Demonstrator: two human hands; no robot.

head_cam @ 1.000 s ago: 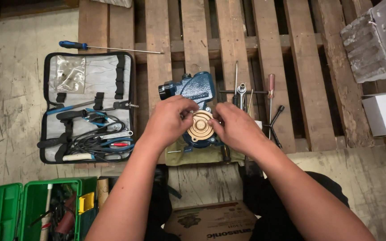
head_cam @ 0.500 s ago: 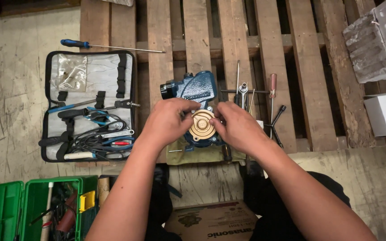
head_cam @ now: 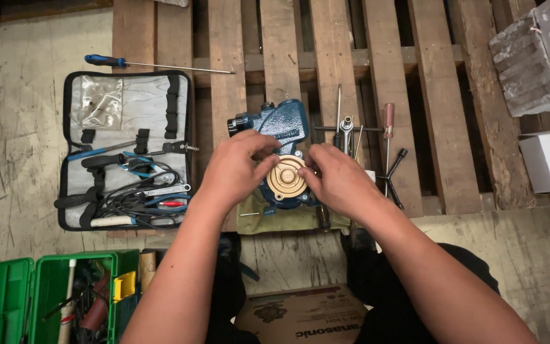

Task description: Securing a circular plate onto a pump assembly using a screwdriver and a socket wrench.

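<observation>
My left grip (head_cam: 233,171) and right grip (head_cam: 337,180) pinch the brass disc (head_cam: 286,178) on the blue pump (head_cam: 281,130); loose tools (head_cam: 364,143) lie just right, an open tool pouch (head_cam: 125,150) left.

Even, soft overhead light, sharp focus throughout, faint shadows under the forearms, slight wide-angle bending at edges.

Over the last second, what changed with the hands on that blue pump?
Very little. The left hand shifted slightly, its fingers now reaching further over the top edge of the brass disc on the blue pump body. The right hand kept its grip on the disc's right edge. The pump, the open tool pouch and the loose tools on the pallet stayed put.
</observation>
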